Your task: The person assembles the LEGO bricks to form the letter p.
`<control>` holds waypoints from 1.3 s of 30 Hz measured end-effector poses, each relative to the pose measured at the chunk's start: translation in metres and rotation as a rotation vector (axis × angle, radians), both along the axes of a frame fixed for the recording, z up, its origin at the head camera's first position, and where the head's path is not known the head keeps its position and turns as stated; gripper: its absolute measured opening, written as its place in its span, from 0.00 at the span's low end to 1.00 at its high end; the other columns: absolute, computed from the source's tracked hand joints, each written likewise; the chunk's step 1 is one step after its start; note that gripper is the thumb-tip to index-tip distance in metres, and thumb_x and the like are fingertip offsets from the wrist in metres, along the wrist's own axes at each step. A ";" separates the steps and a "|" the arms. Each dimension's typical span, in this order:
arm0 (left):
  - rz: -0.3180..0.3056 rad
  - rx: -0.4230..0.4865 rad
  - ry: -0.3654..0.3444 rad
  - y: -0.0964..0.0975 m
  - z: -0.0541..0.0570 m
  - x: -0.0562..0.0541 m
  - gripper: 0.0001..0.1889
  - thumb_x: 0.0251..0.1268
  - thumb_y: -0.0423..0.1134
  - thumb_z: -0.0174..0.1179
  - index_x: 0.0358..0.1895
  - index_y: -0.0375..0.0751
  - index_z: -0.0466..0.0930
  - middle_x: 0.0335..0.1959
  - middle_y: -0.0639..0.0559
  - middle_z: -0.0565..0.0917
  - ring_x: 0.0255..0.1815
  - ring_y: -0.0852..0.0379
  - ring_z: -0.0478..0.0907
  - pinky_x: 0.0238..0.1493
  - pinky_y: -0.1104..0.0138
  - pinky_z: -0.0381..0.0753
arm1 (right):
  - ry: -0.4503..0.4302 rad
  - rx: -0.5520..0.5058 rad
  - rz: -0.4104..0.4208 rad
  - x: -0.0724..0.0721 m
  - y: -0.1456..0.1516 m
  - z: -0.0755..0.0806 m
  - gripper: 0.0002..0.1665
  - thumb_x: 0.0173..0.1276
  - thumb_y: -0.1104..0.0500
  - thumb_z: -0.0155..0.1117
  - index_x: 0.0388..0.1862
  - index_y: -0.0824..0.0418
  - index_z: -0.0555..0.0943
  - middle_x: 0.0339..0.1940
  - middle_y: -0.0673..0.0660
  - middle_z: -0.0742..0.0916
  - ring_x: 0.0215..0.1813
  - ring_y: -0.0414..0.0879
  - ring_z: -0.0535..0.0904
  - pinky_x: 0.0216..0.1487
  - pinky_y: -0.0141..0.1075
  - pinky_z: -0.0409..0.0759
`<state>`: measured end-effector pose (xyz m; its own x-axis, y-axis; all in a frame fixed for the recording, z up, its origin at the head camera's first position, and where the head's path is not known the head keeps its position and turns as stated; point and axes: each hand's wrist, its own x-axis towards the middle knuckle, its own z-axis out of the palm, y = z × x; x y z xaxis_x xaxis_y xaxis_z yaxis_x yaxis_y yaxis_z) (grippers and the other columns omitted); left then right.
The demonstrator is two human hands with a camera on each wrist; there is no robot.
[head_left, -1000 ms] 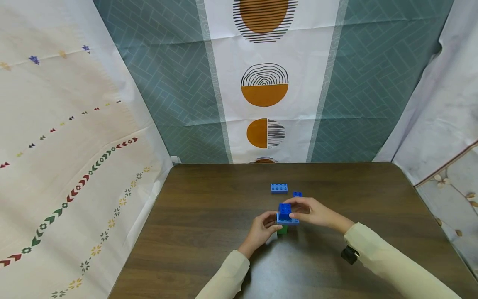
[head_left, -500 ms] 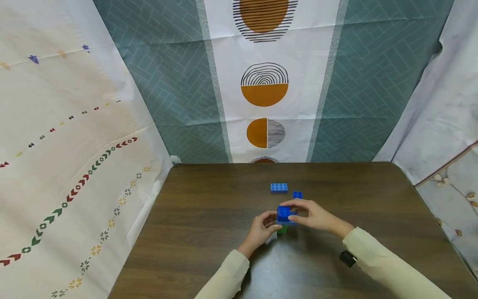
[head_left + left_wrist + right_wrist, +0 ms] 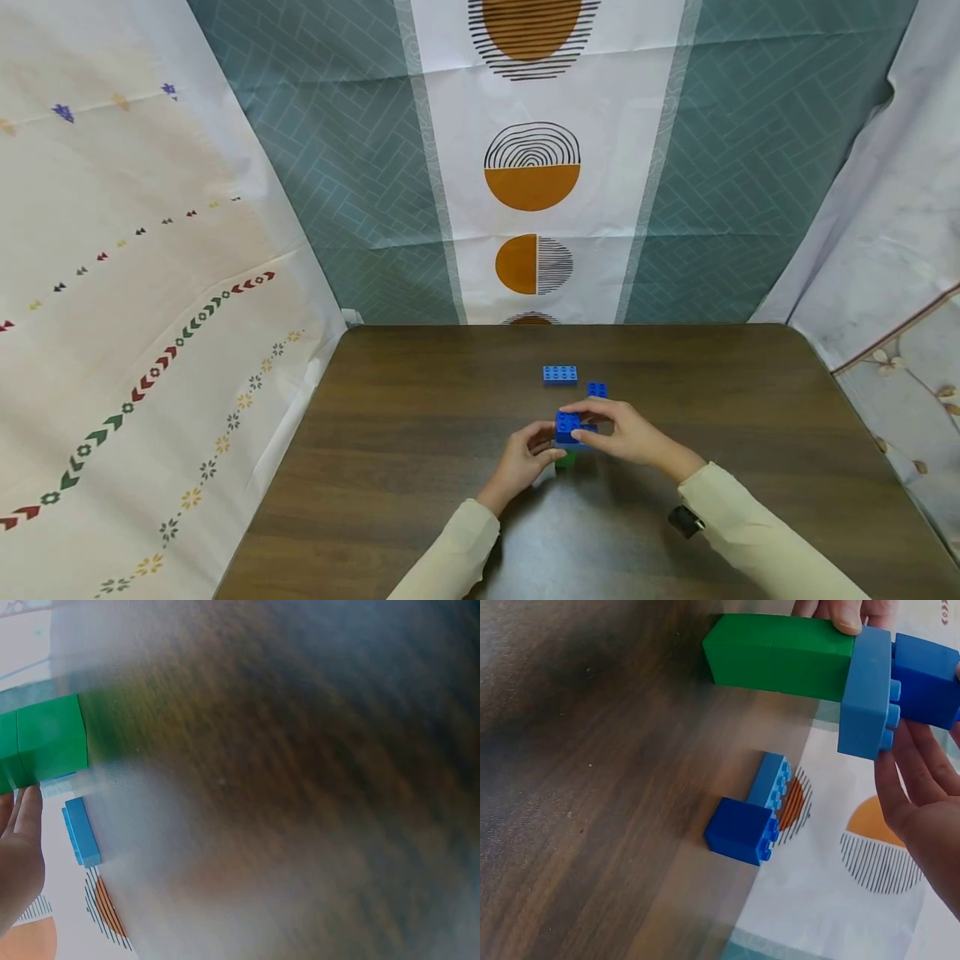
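A tower of green toy bricks point(image 3: 780, 656) stands on the table, with a light blue long brick point(image 3: 866, 694) across its top. My left hand point(image 3: 516, 465) holds the tower near its upper end, its thumb close to the join with the light blue brick. With thumb and fingers my right hand point(image 3: 630, 432) pinches a dark blue brick point(image 3: 567, 428) at the left end of the light blue one. Some studs between those two bricks show in the right wrist view; whether the dark blue brick is fully seated I cannot tell. Most of the tower is hidden in the head view.
Behind the tower lie a loose light blue long brick point(image 3: 560, 375) and a second dark blue brick point(image 3: 597, 390), partly covered by my right hand in the head view. The brown table point(image 3: 420, 383) ends at a patterned cloth point(image 3: 528, 192).
My right hand has moved slightly left with the dark blue brick, which is now at the left end of the light blue brick. My left hand has stayed nearly still at the tower.
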<state>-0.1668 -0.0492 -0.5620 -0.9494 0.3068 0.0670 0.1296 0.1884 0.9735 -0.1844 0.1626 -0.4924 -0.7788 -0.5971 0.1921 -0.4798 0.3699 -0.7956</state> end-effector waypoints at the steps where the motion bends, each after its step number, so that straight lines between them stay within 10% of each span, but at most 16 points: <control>1: -0.002 0.002 0.003 0.000 0.000 0.000 0.17 0.62 0.33 0.64 0.54 0.39 0.79 0.51 0.45 0.83 0.55 0.52 0.79 0.56 0.65 0.78 | 0.001 -0.001 -0.001 0.000 0.000 0.000 0.22 0.67 0.64 0.65 0.59 0.65 0.77 0.51 0.60 0.84 0.49 0.54 0.81 0.52 0.52 0.80; 23: 0.030 0.006 -0.009 0.004 0.000 0.004 0.19 0.62 0.32 0.64 0.57 0.38 0.78 0.54 0.44 0.81 0.57 0.49 0.78 0.57 0.64 0.78 | -0.070 -0.105 -0.048 0.004 -0.006 -0.002 0.21 0.68 0.60 0.65 0.58 0.62 0.78 0.49 0.58 0.84 0.49 0.50 0.81 0.54 0.54 0.78; 27: 0.025 -0.001 0.006 0.004 0.015 0.010 0.19 0.62 0.28 0.63 0.57 0.33 0.76 0.54 0.40 0.80 0.58 0.44 0.77 0.57 0.59 0.78 | -0.080 -0.127 -0.062 0.006 -0.006 -0.004 0.21 0.68 0.60 0.65 0.59 0.60 0.78 0.52 0.57 0.83 0.52 0.52 0.80 0.56 0.55 0.77; 34: 0.005 0.158 0.022 0.003 0.007 0.006 0.22 0.64 0.31 0.63 0.61 0.34 0.73 0.58 0.39 0.78 0.60 0.46 0.75 0.60 0.63 0.75 | -0.040 -0.121 -0.089 0.016 -0.011 0.009 0.20 0.66 0.66 0.64 0.58 0.67 0.78 0.54 0.63 0.81 0.54 0.59 0.77 0.54 0.61 0.75; 39: -0.003 0.201 0.074 0.005 0.027 0.011 0.21 0.63 0.27 0.61 0.59 0.27 0.72 0.56 0.32 0.78 0.59 0.37 0.75 0.61 0.52 0.73 | -0.034 -0.125 -0.105 0.014 -0.009 -0.004 0.21 0.66 0.67 0.64 0.59 0.66 0.77 0.56 0.64 0.80 0.55 0.61 0.77 0.55 0.62 0.74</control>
<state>-0.1561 -0.0442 -0.5349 -0.9387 0.2834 0.1962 0.2020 -0.0089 0.9793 -0.1706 0.1538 -0.4965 -0.8427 -0.4856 0.2324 -0.4162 0.3140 -0.8533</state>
